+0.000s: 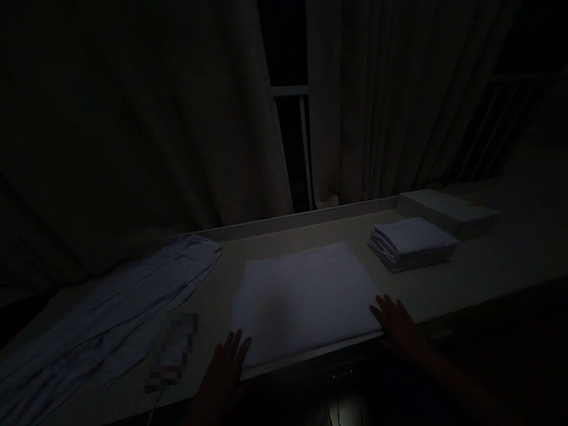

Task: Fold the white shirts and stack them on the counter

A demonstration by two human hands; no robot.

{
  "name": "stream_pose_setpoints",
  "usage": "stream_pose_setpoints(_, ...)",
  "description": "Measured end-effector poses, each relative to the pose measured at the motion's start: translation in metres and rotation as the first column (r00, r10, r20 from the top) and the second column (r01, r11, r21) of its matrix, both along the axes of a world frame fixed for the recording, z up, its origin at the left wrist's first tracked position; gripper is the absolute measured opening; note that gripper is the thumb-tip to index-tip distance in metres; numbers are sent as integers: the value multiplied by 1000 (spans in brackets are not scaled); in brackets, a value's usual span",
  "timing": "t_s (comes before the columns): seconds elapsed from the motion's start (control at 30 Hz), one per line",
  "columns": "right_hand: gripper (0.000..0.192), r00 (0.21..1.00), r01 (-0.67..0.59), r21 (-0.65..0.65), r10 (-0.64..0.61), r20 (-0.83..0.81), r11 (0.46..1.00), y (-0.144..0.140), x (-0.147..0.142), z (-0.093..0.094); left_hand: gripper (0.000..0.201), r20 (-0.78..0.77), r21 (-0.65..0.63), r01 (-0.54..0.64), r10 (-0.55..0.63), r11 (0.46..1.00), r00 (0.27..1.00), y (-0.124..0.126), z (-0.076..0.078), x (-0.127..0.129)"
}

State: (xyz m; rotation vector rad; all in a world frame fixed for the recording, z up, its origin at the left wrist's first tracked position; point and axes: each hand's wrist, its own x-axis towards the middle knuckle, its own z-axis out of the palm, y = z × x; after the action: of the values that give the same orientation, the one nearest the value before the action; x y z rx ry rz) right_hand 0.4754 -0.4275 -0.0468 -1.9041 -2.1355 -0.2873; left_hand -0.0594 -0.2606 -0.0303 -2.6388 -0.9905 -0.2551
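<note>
Head view. The room was very dark, and detail was limited throughout. A long pale counter (488,266) ran across the frame beneath drawn curtains (177,148), with a narrow gap between them showing a window frame (295,118).

A flat white cloth (302,296) lay spread on the counter near its front edge, roughly central. The person's left hand (228,361) lay at the cloth's near left corner, fingers extended and slightly spread, palm down. The fingertips appeared to touch the cloth's edge, but nothing was gripped. The right hand (394,322) rested at the near right corner, likewise flat and open, fingers fanned and touching or just beside the cloth's edge (the gloom prevented a firmer finding). Neither hand had closed on anything.

To the right of the spread cloth, and apart from it, stood a neat stack of folded cloths (412,242). Behind that stack, nearer the curtains, lay a flat pale box (446,210).

To the left, a loose rumpled sheet (115,307) stretched along the counter towards the left edge of the frame. Between it and the spread cloth sat a small object (173,349), blurred beyond identification.
</note>
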Motion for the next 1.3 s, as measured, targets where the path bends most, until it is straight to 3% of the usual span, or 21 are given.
stream_pose_setpoints(0.13, 77, 997, 69, -13, -69, -44, 998, -5, 0, -8, 88, 37, 48, 24, -26, 999, 999, -2, -10, -13)
stream_pose_setpoints(0.4, 74, 987, 162, 11, -161, -26, 987, -14, -6, -10, 92, 71, -8, -88, 88, 996, 994, -13, -12, -14)
stream_pose_setpoints(0.8, 68, 999, 44, 162, -41, -25, 986, -16, 15, -34, 101, 68, -155, -204, 217, 967, 974, -42, 1, -7)
stream_pose_setpoints(0.9, 66, 999, 38, 178, -35, -18, 983, -16, 15, -37, 100, 85, -194, -187, 206, 963, 975, -42, 6, -5)
stream_pose_setpoints(1.07, 68, 998, 48, 187, -41, -44, 981, -17, 10, -31, 98, 153, -242, -137, 177, 961, 972, -33, 14, 2)
stream_pose_setpoints(1.3, 74, 996, 81, 195, -71, -60, 977, -19, 1, -19, 95, 115, -208, -117, 143, 971, 983, -27, 8, 2)
